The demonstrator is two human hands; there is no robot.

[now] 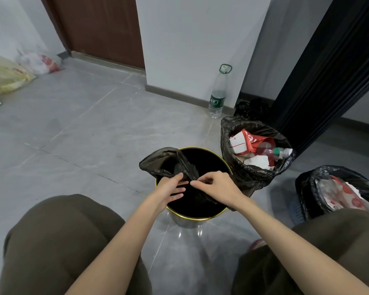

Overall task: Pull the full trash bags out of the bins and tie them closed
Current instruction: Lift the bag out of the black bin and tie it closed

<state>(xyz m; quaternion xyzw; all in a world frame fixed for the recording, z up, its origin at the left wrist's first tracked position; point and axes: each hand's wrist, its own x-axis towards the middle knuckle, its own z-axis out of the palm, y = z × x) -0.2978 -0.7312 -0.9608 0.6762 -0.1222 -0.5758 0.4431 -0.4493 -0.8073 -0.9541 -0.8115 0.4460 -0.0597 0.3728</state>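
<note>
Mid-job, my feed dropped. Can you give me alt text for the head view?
The left hand and right hand pinch a thin black bag at the mouth of a gold-rimmed bin. To its right an untied full bag stands open on the floor, with another lined bin of rubbish at the right edge.

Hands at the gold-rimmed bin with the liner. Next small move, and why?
Probably pull the hands apart to open the thin black plastic bag. Left hand and right hand both pinch it close together over the gold-rimmed round black bin; only the far-left rim is covered, the rest hangs bunched inside.
</note>
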